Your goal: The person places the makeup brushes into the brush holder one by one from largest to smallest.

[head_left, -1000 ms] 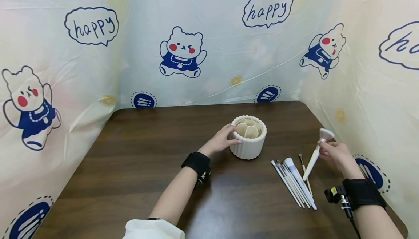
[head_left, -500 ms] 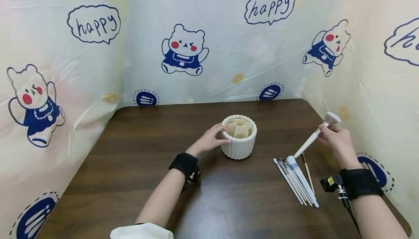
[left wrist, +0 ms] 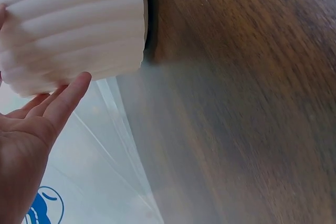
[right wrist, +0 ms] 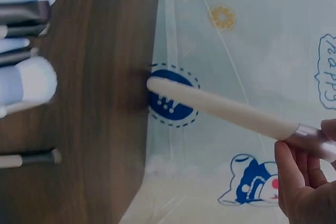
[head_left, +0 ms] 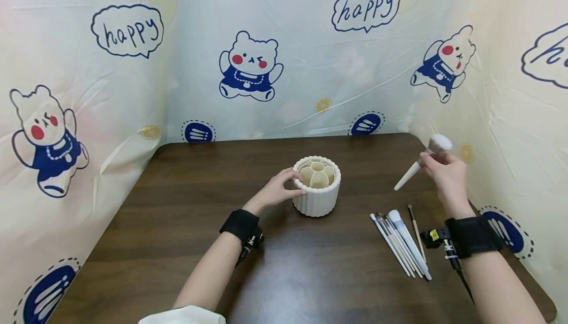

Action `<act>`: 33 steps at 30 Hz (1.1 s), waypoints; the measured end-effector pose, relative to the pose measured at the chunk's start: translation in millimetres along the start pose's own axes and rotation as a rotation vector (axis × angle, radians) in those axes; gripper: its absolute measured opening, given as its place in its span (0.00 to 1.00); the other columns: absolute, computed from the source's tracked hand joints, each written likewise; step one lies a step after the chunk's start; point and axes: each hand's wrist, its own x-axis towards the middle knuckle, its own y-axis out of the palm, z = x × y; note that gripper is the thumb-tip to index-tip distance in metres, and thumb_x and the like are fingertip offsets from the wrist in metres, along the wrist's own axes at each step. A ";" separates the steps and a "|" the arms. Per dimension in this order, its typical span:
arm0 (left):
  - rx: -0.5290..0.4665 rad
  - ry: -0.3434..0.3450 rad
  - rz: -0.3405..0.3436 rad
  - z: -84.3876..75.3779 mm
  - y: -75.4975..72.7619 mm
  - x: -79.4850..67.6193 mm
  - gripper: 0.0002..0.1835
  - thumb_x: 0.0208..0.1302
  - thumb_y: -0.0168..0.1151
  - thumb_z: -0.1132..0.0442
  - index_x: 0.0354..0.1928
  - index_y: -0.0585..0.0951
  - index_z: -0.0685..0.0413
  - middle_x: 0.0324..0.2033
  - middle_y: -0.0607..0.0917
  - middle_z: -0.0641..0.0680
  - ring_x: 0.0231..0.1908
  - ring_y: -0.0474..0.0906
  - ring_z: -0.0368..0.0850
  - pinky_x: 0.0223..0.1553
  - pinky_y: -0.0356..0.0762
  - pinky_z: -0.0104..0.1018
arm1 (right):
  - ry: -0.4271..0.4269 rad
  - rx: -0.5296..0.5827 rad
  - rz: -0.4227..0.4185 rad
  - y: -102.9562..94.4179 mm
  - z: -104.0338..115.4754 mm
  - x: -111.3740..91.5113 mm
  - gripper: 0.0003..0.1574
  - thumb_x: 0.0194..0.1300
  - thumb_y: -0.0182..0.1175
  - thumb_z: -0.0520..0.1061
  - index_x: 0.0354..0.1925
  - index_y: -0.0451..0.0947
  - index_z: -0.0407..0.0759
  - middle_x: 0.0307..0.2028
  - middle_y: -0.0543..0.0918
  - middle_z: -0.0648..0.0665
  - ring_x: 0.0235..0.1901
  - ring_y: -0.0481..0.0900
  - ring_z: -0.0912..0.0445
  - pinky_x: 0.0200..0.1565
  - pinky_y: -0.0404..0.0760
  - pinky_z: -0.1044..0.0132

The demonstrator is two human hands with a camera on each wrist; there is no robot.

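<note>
My left hand (head_left: 277, 189) grips the near-left side of a white ribbed brush holder (head_left: 316, 201), which stands upright and has a cream divider (head_left: 317, 174) inside. In the left wrist view, fingers (left wrist: 68, 98) lie along the ribbed wall. My right hand (head_left: 449, 173) pinches a white makeup brush (head_left: 407, 176) at its metal collar (right wrist: 310, 139), above the table. Its pale bristle head points up and right, and the handle end slants down toward the left. Several makeup brushes (head_left: 401, 245) lie side by side below it, with a thin brush (head_left: 416, 230) slightly apart.
The dark wooden table (head_left: 186, 245) reaches back to a printed curtain (head_left: 306, 67), which also encloses both sides. A black strap with a small camera (head_left: 432, 237) sits on the right wrist, its cable trailing down.
The left hand and holder have shifted left, away from the lying brushes. My right hand has lifted the makeup brush up and away from them, tilting its handle further to the left.
</note>
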 end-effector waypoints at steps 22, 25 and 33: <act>-0.026 -0.018 0.014 2.3 -16.7 -19.8 0.15 0.55 0.71 0.58 0.42 0.77 0.51 0.49 0.78 0.52 0.53 0.71 0.47 0.57 0.71 0.48 | -0.026 -0.286 -0.035 41.6 27.4 6.2 0.10 0.62 0.63 0.46 0.42 0.75 0.51 0.32 0.75 0.62 0.36 0.71 0.68 0.35 0.72 0.85; -0.027 -0.022 0.015 2.3 -18.4 -22.3 0.15 0.55 0.71 0.58 0.42 0.77 0.51 0.48 0.78 0.52 0.53 0.71 0.48 0.57 0.71 0.49 | -0.035 -0.335 -0.020 47.7 31.7 6.1 0.17 0.63 0.62 0.48 0.50 0.74 0.48 0.33 0.74 0.63 0.38 0.70 0.68 0.38 0.72 0.84; -0.005 -0.046 0.020 3.0 -23.9 -27.0 0.16 0.55 0.71 0.57 0.42 0.77 0.50 0.47 0.79 0.51 0.51 0.72 0.46 0.55 0.72 0.47 | -0.087 -0.393 0.015 67.5 41.0 3.1 0.25 0.65 0.59 0.50 0.57 0.71 0.40 0.35 0.72 0.64 0.39 0.69 0.66 0.42 0.71 0.79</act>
